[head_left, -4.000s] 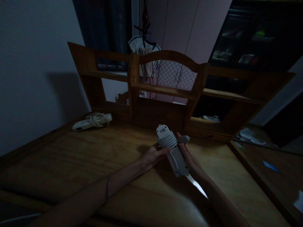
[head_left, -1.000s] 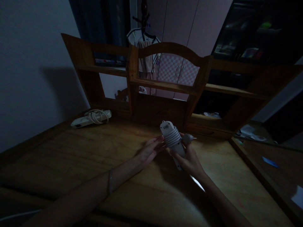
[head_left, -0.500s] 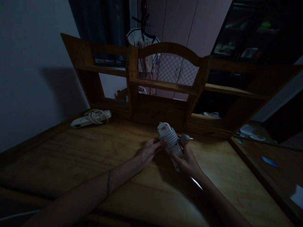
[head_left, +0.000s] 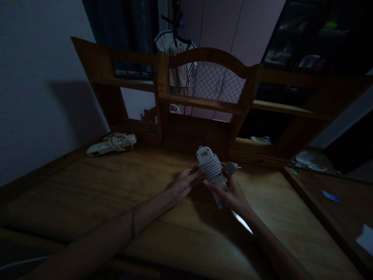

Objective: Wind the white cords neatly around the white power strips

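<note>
A white power strip (head_left: 206, 155) is held above the wooden desk, tilted, with its labelled back facing me. Its cord (head_left: 212, 167) is wound in several tight turns around the middle. The plug (head_left: 232, 167) sticks out to the right, prongs pointing right. My left hand (head_left: 188, 181) grips the strip's left side at the cord turns, thumb on top. My right hand (head_left: 231, 192) is closed around the lower right part, just below the plug. The fingers under the strip are partly hidden.
Another power strip (head_left: 112, 144) with a loosely bundled cord lies at the desk's back left. A wooden shelf unit (head_left: 201, 102) stands along the back of the desk (head_left: 116, 194). To the right, a lower surface holds a blue card (head_left: 331, 196) and a white paper (head_left: 365, 238).
The power strip and both hands have shifted slightly right and up in view. The grip of both hands stays the same.
</note>
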Demonstrator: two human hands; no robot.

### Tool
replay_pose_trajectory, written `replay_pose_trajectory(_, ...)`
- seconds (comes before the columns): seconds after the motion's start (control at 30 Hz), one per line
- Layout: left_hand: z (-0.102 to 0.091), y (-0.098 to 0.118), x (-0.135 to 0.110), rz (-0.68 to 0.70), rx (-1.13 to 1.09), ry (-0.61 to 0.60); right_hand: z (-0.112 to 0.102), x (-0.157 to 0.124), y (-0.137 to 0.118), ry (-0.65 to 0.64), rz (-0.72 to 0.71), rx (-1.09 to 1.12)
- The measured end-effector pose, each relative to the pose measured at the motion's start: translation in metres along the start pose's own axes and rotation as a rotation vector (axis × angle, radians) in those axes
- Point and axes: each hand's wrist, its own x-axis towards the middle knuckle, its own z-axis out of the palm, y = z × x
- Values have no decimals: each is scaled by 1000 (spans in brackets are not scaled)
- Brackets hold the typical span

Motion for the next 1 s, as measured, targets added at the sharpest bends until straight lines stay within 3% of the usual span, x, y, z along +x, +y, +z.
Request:
replay_pose_trajectory(0.33, -6, 0, 2, -11, 6, 57, 0, -1, 4, -29, 91, 83)
replay_pose_trajectory(0.77, -4, 1, 1, -2, 15, 58, 1, -1, 1, -6, 50, 69)
replay_pose_trajectory(1.0, -4, 4, 2, 39, 55, 1, -1, -1, 3, -10, 37, 66)
